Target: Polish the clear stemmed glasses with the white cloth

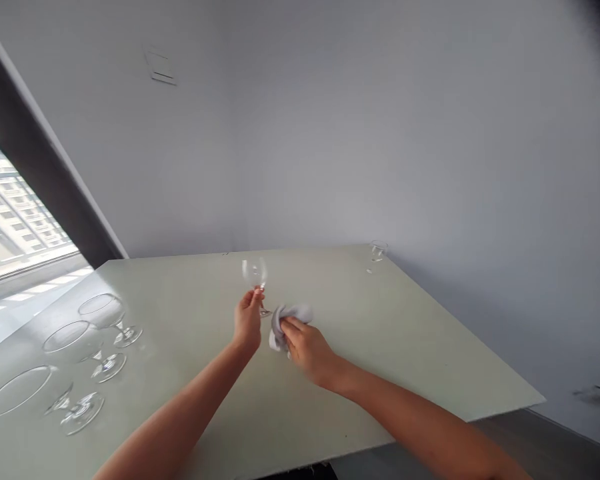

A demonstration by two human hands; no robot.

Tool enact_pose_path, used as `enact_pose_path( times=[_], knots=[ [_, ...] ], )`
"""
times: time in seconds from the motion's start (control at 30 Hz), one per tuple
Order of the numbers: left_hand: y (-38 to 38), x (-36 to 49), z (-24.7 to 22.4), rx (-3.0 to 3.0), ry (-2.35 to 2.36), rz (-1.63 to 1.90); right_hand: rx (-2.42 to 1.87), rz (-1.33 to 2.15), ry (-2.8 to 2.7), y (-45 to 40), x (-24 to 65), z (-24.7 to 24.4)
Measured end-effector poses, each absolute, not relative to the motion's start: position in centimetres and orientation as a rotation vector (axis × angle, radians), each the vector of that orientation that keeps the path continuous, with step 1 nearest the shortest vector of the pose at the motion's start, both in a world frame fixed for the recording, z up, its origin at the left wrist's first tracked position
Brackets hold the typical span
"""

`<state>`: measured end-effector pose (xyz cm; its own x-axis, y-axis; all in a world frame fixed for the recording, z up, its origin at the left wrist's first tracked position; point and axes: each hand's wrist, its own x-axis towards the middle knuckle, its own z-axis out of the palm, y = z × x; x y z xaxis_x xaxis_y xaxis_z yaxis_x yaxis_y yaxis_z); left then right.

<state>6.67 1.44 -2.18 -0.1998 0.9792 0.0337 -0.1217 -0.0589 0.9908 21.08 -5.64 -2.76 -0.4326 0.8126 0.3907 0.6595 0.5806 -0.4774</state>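
Observation:
My left hand is closed around the stem of a clear wine glass, bowl up, over the middle of the table. The foot of the glass shows just below my fingers, close to the cloth. Bunched in my right hand is a pale grey-white cloth, pinched between thumb and fingers to the right of the glass. Whether cloth and glass touch, I cannot tell.
Several clear glasses stand along the table's left side, the nearest glass among them. Another small glass is at the far right corner of the pale table. Walls rise behind; a window is at left.

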Motion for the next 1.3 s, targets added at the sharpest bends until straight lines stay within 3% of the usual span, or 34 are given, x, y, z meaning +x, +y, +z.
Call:
enact_pose_path(
  times=[0.1,0.27,0.5,0.83,1.3],
  knots=[
    [2.4,6.2,-2.3,1.097,1.272,1.532,-1.289,0.351,-2.335,-5.5,22.6,-1.0],
    [1.2,9.1,-2.0,1.101,1.094,1.407,-1.528,0.287,-1.983,-2.5,23.3,1.2],
    [0.1,12.7,-1.1,1.324,1.076,1.269,-1.555,0.544,-1.761,2.1,24.8,-2.3],
    [-1.4,6.1,-7.1,1.569,1.291,1.001,-2.161,0.306,-1.267,8.8,38.5,-5.0],
    [-1.7,6.3,-6.8,1.644,1.259,0.966,-2.35,0.228,-1.111,14.0,40.8,-7.0]
  ],
)
